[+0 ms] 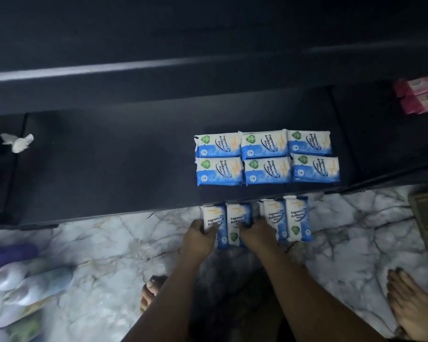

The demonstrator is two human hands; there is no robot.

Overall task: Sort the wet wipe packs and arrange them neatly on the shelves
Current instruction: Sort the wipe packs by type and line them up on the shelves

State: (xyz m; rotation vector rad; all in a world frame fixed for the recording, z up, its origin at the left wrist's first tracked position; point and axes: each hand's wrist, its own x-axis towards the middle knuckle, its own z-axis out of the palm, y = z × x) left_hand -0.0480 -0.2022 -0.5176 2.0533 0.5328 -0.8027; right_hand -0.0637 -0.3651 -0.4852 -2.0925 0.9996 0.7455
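Left hand (199, 234) grips the left pair of packs (226, 215), right hand (258, 234) seemingly clamps the right pair of packs (286, 218), long axes pointing away from the hands, at the shelf (134, 169) lip; six shelved packs (267, 157) lie straight beyond.

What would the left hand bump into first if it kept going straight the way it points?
Likely the dark shelf's front edge, since the left hand points at it, gripping a standing wipe pack. Depth is unclear; were the hand higher, it would meet the nearest flat pack.
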